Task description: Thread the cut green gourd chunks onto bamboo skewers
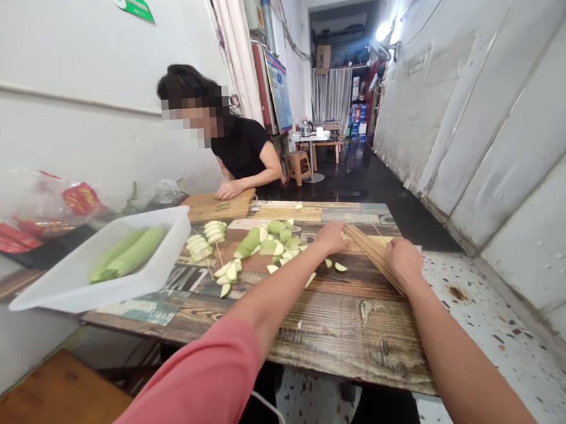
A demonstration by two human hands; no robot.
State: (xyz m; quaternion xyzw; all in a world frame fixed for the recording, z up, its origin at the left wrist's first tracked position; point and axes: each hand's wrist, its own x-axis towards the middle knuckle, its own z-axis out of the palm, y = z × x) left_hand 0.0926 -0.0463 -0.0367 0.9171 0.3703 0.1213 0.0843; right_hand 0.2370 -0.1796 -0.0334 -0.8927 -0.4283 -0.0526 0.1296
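A bundle of thin bamboo skewers (372, 252) lies slantwise over the right part of the wooden table. My right hand (405, 259) is closed around its near part. At the far tips of the bundle is my left hand (331, 236), its fingers curled together; whatever they hold is hidden. Cut pieces of pale green squash (249, 243) are heaped left of my left hand, with loose slices (340, 267) by its wrist. Farther left, sliced squash on skewers (214, 231) rests on the table, and another skewered piece (228, 276) lies nearer.
A white plastic tub (139, 291) with whole squashes (139, 251) stands at the left. Across the table, a person in black (241, 147) leans over a wooden cutting board (201, 207). A wooden stool (50, 405) is at lower left, and a wall (508, 128) runs along the right.
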